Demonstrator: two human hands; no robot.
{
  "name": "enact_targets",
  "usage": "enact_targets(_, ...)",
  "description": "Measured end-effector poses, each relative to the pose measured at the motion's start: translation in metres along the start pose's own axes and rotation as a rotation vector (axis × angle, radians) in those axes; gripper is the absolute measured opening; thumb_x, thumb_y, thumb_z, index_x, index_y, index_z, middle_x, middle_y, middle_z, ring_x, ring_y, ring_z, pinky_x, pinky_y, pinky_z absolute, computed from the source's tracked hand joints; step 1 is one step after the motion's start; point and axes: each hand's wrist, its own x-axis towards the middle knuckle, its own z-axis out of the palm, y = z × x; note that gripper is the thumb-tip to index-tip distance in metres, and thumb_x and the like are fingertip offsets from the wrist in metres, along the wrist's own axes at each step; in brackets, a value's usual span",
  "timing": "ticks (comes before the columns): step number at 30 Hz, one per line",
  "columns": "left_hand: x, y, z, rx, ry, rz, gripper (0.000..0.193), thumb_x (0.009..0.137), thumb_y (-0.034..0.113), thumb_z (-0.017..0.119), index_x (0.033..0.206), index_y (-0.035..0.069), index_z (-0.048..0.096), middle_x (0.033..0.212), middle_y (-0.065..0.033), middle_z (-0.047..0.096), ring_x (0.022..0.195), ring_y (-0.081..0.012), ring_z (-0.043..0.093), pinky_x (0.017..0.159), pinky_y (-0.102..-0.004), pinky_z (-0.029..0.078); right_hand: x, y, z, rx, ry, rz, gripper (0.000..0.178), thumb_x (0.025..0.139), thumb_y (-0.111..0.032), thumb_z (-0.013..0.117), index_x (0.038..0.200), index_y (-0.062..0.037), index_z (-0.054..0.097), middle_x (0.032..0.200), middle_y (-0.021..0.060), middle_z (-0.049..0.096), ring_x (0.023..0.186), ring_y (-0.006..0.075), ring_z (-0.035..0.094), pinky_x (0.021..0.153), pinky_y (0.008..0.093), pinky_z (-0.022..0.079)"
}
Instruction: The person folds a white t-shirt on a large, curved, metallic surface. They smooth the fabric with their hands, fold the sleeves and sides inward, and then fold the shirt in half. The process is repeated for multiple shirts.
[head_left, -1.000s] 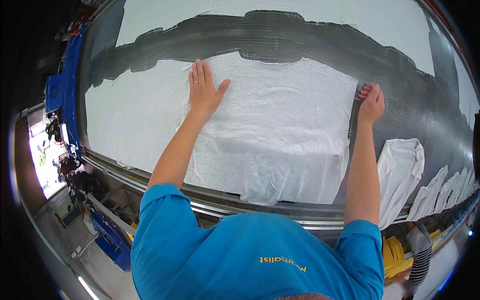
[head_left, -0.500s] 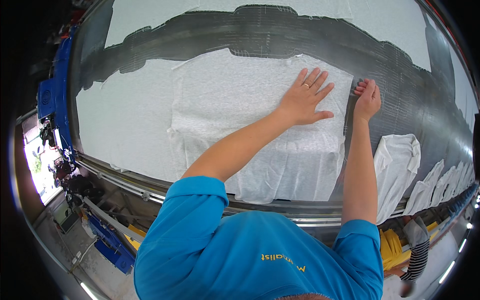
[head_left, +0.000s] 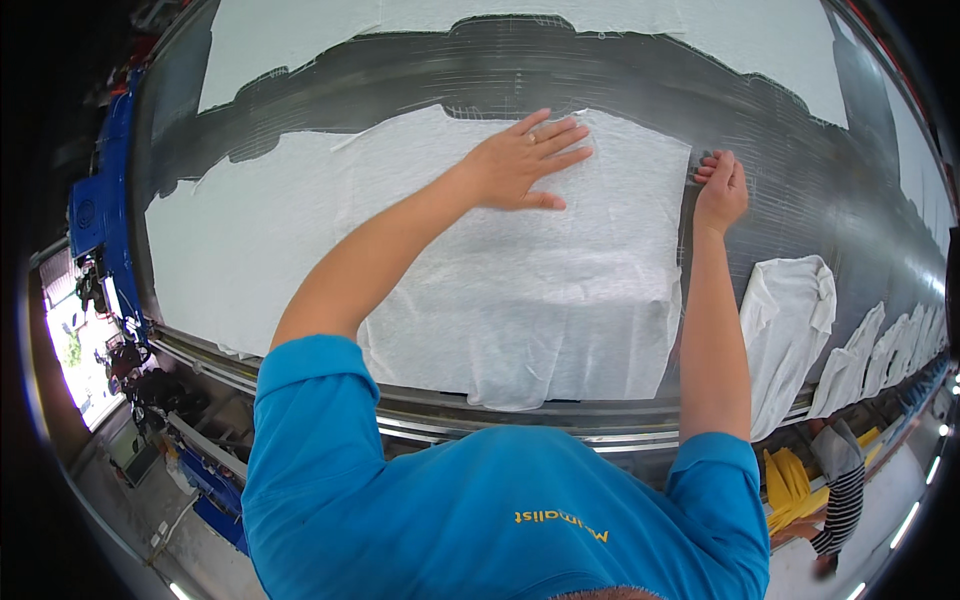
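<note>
A light grey-white fabric garment piece [head_left: 560,270] lies spread on a dark grey table [head_left: 590,75], with wrinkles in its near part. My left hand [head_left: 528,165] rests on it near its far edge, fingers stretched and spread, a ring on one finger. Just beyond the garment's right edge, my right hand [head_left: 720,190] is closed, fingers curled together over the bare dark table. Something small and dark shows at its fingertips, too small to name. Farther left, another pale fabric piece [head_left: 235,240] lies flat, adjoining the garment piece.
A bunched white garment [head_left: 785,330] and several smaller white ones [head_left: 850,360] hang over the near edge at right. More pale fabric [head_left: 560,15] covers the far side. A blue machine [head_left: 105,200] stands left. Another person in a striped sleeve [head_left: 840,500] is at lower right.
My left hand has slid left across the fabric, away from its right edge, still spread. The right hand has barely moved and stays closed. The view has shifted slightly.
</note>
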Motion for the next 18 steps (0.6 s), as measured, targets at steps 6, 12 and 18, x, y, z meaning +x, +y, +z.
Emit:
enact_targets(6,0.060,-0.010,0.009,-0.014,0.116,-0.081,0.081,0.100,0.074,0.025,0.162,0.022,0.028,0.170,-0.0054,0.021,0.157,-0.0213,0.016,0.130,-0.0453,0.006,-0.001,0.002,0.002,-0.061,0.012,-0.006,0.037,0.104,-0.030,0.057,0.099,0.0030,0.072,0.082,0.0089,0.070,0.067,0.0114,0.065,0.060,0.0265,0.056)
enact_targets(12,0.041,0.013,0.006,0.099,0.085,-0.179,0.081,0.101,0.074,0.023,0.162,0.020,0.028,0.170,-0.0075,0.020,0.158,-0.0233,0.014,0.130,-0.0476,0.005,0.006,0.005,-0.001,-0.068,-0.023,-0.001,0.040,0.105,-0.031,0.053,0.101,0.0040,0.071,0.084,0.0107,0.071,0.069,0.0140,0.066,0.064,0.0282,0.056)
enact_targets(18,-0.111,0.007,0.003,-0.165,-0.056,-0.137,0.078,0.102,0.067,0.034,0.163,0.019,0.025,0.171,-0.0079,0.015,0.159,-0.0246,0.010,0.130,-0.0468,0.003,0.002,0.008,0.000,-0.092,-0.019,-0.017,0.041,0.106,-0.031,0.051,0.102,0.0046,0.071,0.087,0.0112,0.072,0.071,0.0149,0.066,0.066,0.0287,0.055)
